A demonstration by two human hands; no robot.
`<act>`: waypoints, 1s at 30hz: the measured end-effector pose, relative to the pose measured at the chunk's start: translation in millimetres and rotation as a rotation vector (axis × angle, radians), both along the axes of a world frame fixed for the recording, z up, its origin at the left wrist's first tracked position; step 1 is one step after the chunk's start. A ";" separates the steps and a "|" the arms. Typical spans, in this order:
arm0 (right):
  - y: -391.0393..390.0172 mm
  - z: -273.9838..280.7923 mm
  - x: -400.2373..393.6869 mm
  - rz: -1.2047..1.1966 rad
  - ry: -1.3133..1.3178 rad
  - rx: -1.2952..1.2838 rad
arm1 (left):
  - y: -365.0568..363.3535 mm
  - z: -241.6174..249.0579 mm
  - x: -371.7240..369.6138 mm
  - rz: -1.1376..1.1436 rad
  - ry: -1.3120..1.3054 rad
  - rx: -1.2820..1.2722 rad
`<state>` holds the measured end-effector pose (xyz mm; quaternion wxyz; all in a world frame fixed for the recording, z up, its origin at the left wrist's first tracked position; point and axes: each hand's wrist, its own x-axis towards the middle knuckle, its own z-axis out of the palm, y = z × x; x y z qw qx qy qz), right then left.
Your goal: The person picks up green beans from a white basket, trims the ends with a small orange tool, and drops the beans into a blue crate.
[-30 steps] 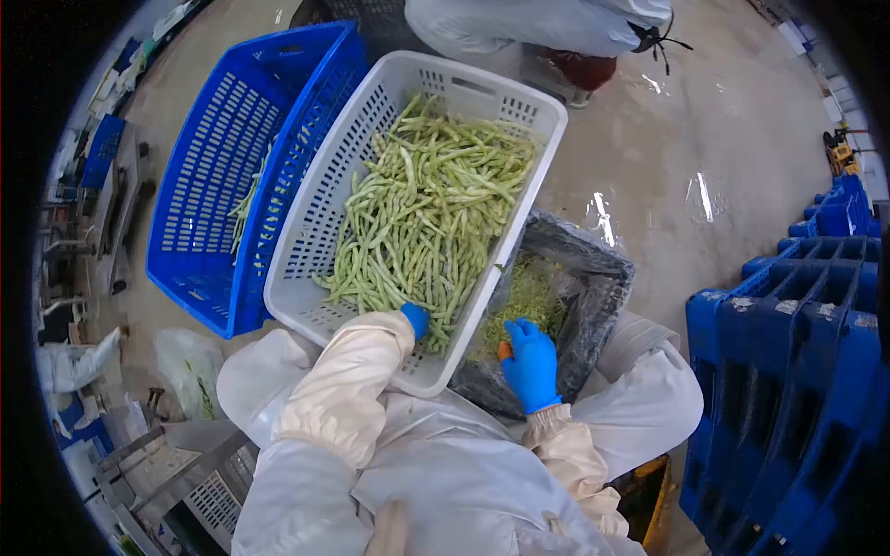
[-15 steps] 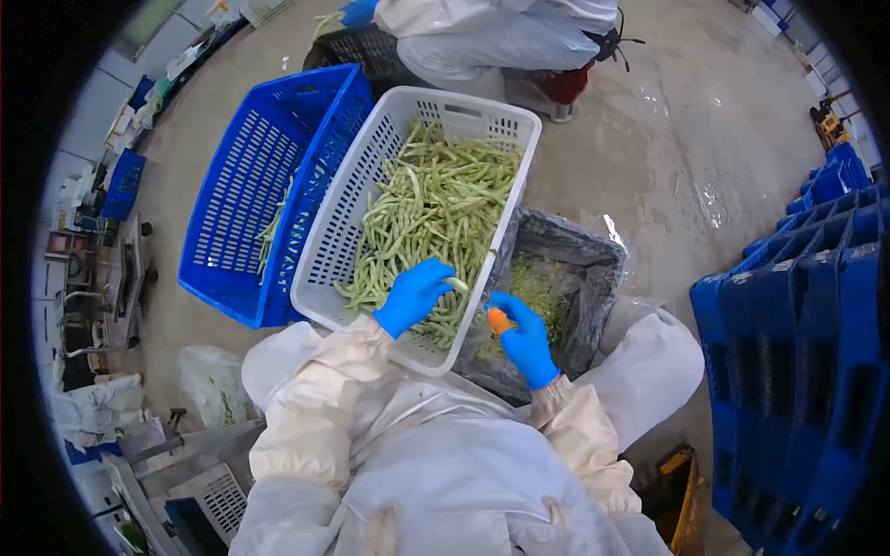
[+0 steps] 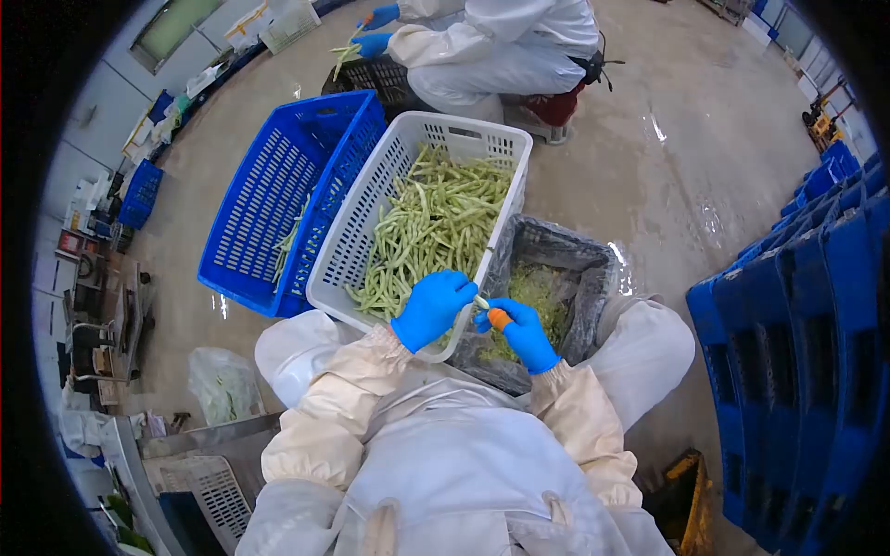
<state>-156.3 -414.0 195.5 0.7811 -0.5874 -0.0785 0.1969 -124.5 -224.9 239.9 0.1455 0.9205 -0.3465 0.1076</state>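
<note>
My left hand, in a blue glove, is closed on a green bean over the near right part of the white crate. Many green beans lie in that crate. My right hand, also gloved in blue, is closed around a small orange thing, close to the bean's end. What the orange thing is I cannot make out. Beneath my right hand stands a bin lined with dark plastic, with green scraps inside.
A blue crate with a few beans adjoins the white one. Beyond them a co-worker in white sits by a black crate. Blue pallets stand at the right, a plastic bag at the left.
My hands have come together, the bean's end now beside the orange thing. The view has shifted, showing more of the co-worker, whose two gloved hands are now visible with beans.
</note>
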 end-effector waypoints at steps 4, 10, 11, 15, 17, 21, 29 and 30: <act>-0.9 4.6 -1.5 0.004 0.015 0.061 | -0.4 4.5 -2.9 -0.030 -0.053 -0.003; 0.5 -2.6 -1.3 -0.029 0.024 -0.002 | -4.1 5.9 -9.4 -0.009 -0.059 -0.053; 1.2 -6.3 -1.0 -0.078 0.002 -0.013 | -6.0 4.7 -11.0 0.025 -0.041 -0.088; -0.9 8.7 -1.4 -0.142 0.061 0.130 | -19.0 -12.2 -14.0 0.120 0.144 -0.522; -0.1 17.7 -1.3 -0.144 0.084 0.158 | -25.7 -16.6 -15.7 0.288 0.692 -1.065; -8.3 4.6 0.5 -0.331 0.195 0.281 | -5.0 -16.2 19.2 0.376 0.726 -1.690; -19.2 -38.8 8.9 -0.307 -0.010 -0.009 | 63.7 31.6 50.6 0.215 0.643 -2.217; -4.7 -30.1 2.2 -0.199 -0.075 0.067 | 57.5 30.6 50.9 0.254 0.583 -2.135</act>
